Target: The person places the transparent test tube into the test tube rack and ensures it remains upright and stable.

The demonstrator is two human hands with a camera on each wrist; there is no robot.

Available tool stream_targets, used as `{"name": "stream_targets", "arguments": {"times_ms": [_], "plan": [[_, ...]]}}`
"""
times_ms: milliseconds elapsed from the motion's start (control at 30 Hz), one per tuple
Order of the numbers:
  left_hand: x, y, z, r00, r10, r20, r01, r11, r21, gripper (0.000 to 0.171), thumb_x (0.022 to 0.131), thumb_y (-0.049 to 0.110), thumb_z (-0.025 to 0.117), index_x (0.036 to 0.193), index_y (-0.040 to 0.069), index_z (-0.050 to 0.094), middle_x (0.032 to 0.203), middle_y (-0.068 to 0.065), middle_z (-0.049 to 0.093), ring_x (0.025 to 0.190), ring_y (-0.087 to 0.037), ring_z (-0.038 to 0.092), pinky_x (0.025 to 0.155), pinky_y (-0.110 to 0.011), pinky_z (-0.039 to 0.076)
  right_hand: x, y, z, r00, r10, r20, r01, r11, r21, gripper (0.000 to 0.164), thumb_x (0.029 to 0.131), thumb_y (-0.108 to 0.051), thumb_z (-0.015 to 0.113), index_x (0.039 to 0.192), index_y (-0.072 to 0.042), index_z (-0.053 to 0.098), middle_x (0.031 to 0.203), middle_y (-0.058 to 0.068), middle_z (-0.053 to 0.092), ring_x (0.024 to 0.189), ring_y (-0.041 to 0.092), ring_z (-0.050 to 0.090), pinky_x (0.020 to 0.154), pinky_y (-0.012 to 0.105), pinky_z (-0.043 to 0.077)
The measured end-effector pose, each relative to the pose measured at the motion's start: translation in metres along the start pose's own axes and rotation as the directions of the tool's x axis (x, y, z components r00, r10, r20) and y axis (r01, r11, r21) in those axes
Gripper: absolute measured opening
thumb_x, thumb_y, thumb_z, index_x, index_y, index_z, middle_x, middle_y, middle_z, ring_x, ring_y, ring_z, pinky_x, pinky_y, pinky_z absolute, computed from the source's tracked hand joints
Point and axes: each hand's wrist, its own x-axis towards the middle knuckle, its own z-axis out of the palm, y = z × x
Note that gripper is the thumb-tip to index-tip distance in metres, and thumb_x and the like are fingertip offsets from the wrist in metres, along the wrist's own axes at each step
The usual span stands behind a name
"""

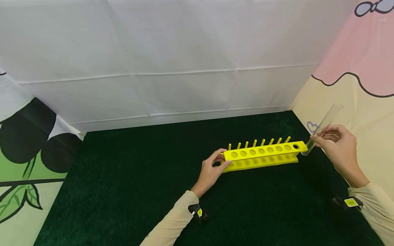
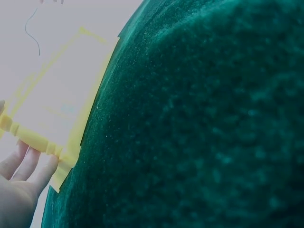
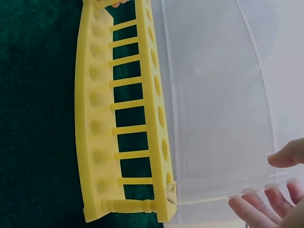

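Head view: one yellow rack (image 1: pixel 258 155), upright on green cloth (image 1: pixel 138 188), left end pinched in left hand (image 1: pixel 210 172). One clear tube (image 1: pixel 326 121), tilted, held between thumb and fingers of right hand (image 1: pixel 341 147); closed end just beside rack's right-end hole (image 1: pixel 296 147), contact uncertain. Step in hand, apparently: bringing tube to rack. Next move, likely: straightening, centring over hole, lowering.
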Motion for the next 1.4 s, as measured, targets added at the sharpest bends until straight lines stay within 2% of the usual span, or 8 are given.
{"name": "stream_targets", "arguments": {"times_ms": [233,567,867,1100,1233,1400], "plan": [[0.000,0.000,0.000,1.000,0.003,0.003,-0.003,1.000,0.006,0.039,0.092,0.014,0.063,0.128,0.013,0.052,0.117,-0.011,0.058,0.106,-0.022,0.058,0.091,-0.047,0.048,0.002,-0.002,0.003,1.000,-0.008,-0.024,0.009,0.999,0.040,0.024,0.086,-0.012,0.070,0.103,-0.011,0.053,0.091,-0.006,0.054,0.075,-0.005,0.057,0.061,0.008,0.049],[0.000,-0.001,0.000,1.000,0.007,0.004,-0.007,1.000,-0.016,0.039,0.091,0.014,0.063,0.129,0.013,0.052,0.118,-0.013,0.057,0.106,-0.024,0.057,0.094,-0.052,0.044,0.007,0.000,0.008,0.999,-0.018,-0.044,0.022,0.997,0.071,0.028,0.085,-0.010,0.070,0.107,-0.003,0.054,0.094,-0.004,0.053,0.078,-0.004,0.058,0.064,0.007,0.048],[0.001,-0.002,-0.002,1.000,0.007,0.001,-0.007,1.000,-0.013,0.039,0.091,0.012,0.064,0.128,0.012,0.052,0.118,-0.011,0.058,0.106,-0.024,0.057,0.095,-0.051,0.044,0.008,0.003,0.013,0.999,-0.005,-0.031,0.007,0.997,0.071,0.030,0.086,-0.011,0.070,0.109,-0.002,0.053,0.095,-0.003,0.053,0.078,-0.004,0.058,0.065,0.007,0.048],[0.007,-0.036,0.002,1.000,-0.007,-0.007,0.007,1.000,0.004,0.042,0.091,0.029,0.064,0.130,0.027,0.051,0.119,-0.003,0.057,0.105,-0.011,0.057,0.095,-0.041,0.046,0.009,0.007,0.018,1.000,-0.002,-0.030,0.003,0.999,0.037,0.024,0.086,-0.015,0.070,0.103,-0.019,0.054,0.095,-0.006,0.054,0.079,-0.005,0.057,0.068,0.006,0.047],[0.007,-0.037,0.003,1.000,-0.013,-0.008,0.013,1.000,0.004,0.042,0.090,0.029,0.065,0.130,0.027,0.051,0.119,-0.003,0.057,0.105,-0.012,0.057,0.095,-0.042,0.046,0.009,0.008,0.020,0.999,-0.008,-0.033,0.008,1.000,-0.002,0.023,0.086,-0.019,0.070,0.104,-0.017,0.054,0.095,-0.007,0.053,0.081,-0.005,0.056,0.070,0.005,0.045],[0.006,-0.036,0.002,1.000,-0.018,-0.008,0.018,1.000,0.001,0.044,0.090,0.030,0.065,0.131,0.022,0.051,0.118,-0.002,0.058,0.106,-0.012,0.057,0.095,-0.044,0.046,0.008,0.010,0.022,1.000,-0.001,-0.024,0.001,1.000,-0.014,0.023,0.087,-0.021,0.069,0.104,-0.018,0.053,0.097,-0.005,0.052,0.082,-0.005,0.055,0.070,0.005,0.044]]}}
